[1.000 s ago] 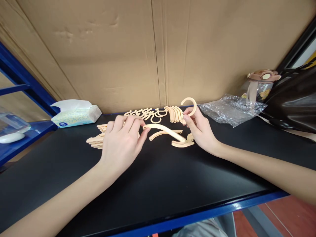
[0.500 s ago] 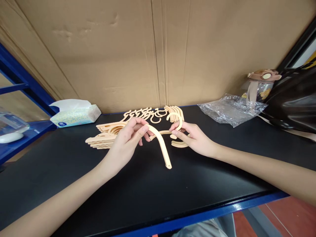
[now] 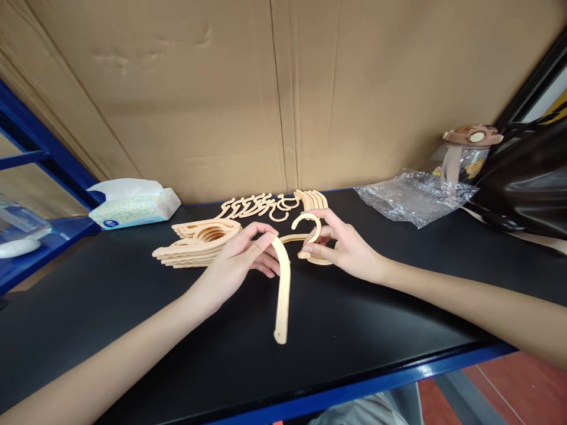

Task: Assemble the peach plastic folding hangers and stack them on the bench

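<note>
My left hand [image 3: 250, 257] pinches one end of a curved beige hanger arm [image 3: 282, 295], whose free end with a small hole points down toward me. In my right hand [image 3: 343, 242] is a beige hanger hook [image 3: 315, 227], its round curve facing up and left and its knobbed base near my thumb. The two pieces are apart. Behind my hands another curved hanger piece [image 3: 295, 238] lies on the black table [image 3: 354, 342]; one more by my right hand is partly hidden. Left of my left hand sits a stack of beige hangers [image 3: 190, 251].
Several loose hooks [image 3: 248, 205] lie in a row at the back, beside a bundle of curved arms [image 3: 312, 200]. A tissue pack [image 3: 135, 203] is at the left. Crumpled clear plastic [image 3: 416, 195], a bottle [image 3: 469, 153] and a black bag [image 3: 527, 177] are at the right.
The hanger arm in my left hand has swung so its free end points more downward and toward me. My right hand has turned the hook and moved it slightly left and lower.
</note>
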The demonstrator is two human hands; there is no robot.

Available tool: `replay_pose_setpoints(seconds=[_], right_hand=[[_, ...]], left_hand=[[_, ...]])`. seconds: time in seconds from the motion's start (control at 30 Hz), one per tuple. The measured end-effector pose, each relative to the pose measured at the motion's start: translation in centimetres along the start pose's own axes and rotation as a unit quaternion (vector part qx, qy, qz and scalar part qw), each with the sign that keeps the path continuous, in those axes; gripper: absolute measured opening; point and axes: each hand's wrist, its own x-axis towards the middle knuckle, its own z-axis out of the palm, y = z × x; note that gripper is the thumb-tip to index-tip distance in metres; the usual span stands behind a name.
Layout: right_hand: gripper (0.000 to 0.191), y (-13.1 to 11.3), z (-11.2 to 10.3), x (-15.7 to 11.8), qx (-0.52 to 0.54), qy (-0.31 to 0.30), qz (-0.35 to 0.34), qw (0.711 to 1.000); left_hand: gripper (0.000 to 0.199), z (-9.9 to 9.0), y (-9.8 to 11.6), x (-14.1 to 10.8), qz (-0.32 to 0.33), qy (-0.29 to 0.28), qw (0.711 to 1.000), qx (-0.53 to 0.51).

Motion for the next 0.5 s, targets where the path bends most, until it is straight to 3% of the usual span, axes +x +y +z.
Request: replay_pose_setpoints(seconds=[0.5], right_hand=[[0.044,0.24,0.05,-0.19,0.010,-0.044,-0.021,0.999]], left_hand=[[0.019,0.05,-0.02,-0.15,-0.075,-0.030,0.997,0.019]])
